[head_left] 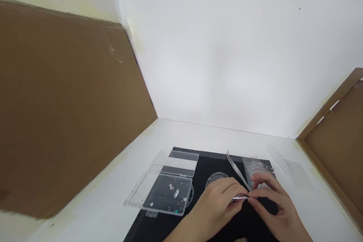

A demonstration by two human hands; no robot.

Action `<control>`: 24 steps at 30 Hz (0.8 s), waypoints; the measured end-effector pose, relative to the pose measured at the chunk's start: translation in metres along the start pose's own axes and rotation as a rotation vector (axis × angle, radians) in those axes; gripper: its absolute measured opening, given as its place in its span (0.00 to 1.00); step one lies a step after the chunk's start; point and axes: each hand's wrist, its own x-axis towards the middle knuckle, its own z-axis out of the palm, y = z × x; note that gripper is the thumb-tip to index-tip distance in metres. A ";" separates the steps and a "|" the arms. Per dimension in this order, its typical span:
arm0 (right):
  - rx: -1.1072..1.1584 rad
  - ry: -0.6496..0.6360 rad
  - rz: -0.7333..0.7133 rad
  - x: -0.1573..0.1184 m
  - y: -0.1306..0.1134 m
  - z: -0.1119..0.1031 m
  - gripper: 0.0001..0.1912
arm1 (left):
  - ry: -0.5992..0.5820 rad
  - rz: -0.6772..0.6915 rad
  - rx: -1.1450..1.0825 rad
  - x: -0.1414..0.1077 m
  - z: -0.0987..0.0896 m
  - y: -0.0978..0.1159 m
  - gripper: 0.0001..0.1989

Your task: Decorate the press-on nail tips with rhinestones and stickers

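Over the black mat (211, 162), my left hand (219, 200) is closed round a small flat shiny silver piece (240, 197), seen edge-on, so its kind is unclear. The thumb and forefinger of my right hand (273, 200) are pinched together at the piece's right end. What lies between those fingertips is too small to make out. Behind the hands lie metal tweezers (237, 170), pointing away from me. A clear bag of red and white bits (258, 166) sits just beyond my right hand. Partly hidden by my left hand is a clear round lid or dish (217, 176).
An open clear plastic case (167, 193) with scattered tiny glittering bits lies left of my hands, partly off the mat. A clear plastic sheet (297, 174) rests to the right. Brown cardboard panels (62, 102) stand at both sides, before a white back wall (227, 53).
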 end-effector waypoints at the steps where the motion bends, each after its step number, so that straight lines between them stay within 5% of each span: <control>1: 0.018 -0.019 0.035 0.001 0.000 -0.001 0.10 | 0.000 0.017 0.025 0.001 -0.001 0.000 0.03; 6: 0.158 -0.147 0.286 -0.003 0.006 -0.001 0.18 | -0.009 0.104 0.126 0.005 -0.005 0.001 0.06; 12: 0.296 -0.074 0.537 -0.013 0.014 0.000 0.22 | 0.029 0.173 0.192 0.003 0.000 -0.003 0.09; 17: 0.319 0.118 0.635 -0.016 0.022 0.002 0.21 | 0.262 -0.272 -0.105 -0.005 0.013 -0.017 0.12; 21: 0.360 0.178 0.702 -0.017 0.028 0.003 0.23 | 0.445 -0.558 -0.138 -0.011 0.019 -0.040 0.15; 24: 0.426 0.191 0.750 -0.017 0.026 0.004 0.26 | 0.523 -0.692 -0.097 -0.014 0.018 -0.053 0.26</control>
